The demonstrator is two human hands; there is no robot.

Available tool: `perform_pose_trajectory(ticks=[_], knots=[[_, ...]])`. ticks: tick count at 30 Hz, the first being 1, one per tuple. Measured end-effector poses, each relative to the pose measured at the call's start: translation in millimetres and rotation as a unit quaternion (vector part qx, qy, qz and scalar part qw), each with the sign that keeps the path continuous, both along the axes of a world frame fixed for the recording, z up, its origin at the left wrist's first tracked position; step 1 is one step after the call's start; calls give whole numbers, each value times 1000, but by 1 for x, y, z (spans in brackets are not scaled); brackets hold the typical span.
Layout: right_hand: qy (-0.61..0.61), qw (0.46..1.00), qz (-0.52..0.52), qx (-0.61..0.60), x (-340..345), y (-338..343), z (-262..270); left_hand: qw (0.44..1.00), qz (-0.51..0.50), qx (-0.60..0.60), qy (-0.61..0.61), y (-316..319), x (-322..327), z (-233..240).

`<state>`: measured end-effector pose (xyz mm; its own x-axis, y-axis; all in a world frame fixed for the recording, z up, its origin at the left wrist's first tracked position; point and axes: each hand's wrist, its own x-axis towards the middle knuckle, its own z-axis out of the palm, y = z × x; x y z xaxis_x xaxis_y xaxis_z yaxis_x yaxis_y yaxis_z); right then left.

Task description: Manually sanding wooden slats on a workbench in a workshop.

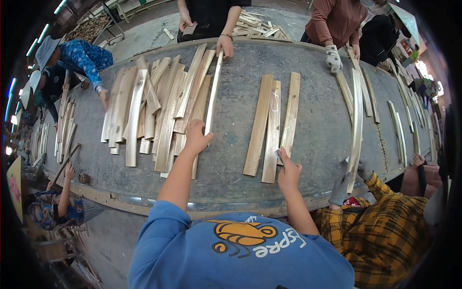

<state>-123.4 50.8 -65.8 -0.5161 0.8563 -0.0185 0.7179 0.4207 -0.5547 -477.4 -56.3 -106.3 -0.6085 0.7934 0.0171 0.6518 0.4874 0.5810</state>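
My left hand [196, 137] reaches over the right side of a heap of wooden slats [169, 119], its thumb spread near a narrow upright-edged slat [215, 90]; whether it grips a slat I cannot tell. A co-worker's hand touches that narrow slat's far end. My right hand [288, 168] pinches a small greyish piece [278, 153], perhaps sandpaper, beside the near ends of two slats. One of these is a slat with chalk marks [273, 126]; the other is a knotted slat [291, 108]. A plain slat [259, 123] lies to their left.
A long grey worktable [231, 166] spans the view. Across it stands a co-worker in black [211, 18]; others work left and right. At right, a person in a plaid shirt [382, 234] holds a long slat [355, 126]. Offcuts [256, 27] lie piled beyond the far edge.
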Motion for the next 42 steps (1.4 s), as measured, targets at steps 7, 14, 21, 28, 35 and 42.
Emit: perform_pose_trajectory(ticks=[7,14,21,28,35,42], knots=[[28,1000,10,8,-11,-4,-3,659,143,49,-737,-78,48,20],[17,996,72,40,-49,-18,-7,947,7,-91,-308,-170,102,64],[-34,911,395,116,-117,-55,4,923,-14,-254,-289,-260,94,125],[-94,896,407,148,-129,-67,-2,910,7,-227,-347,-293,95,151],[-129,936,288,153,-124,-69,-45,916,-16,-168,-365,-300,94,145],[69,993,87,-46,-134,-4,-13,841,34,-76,-534,-319,84,134]])
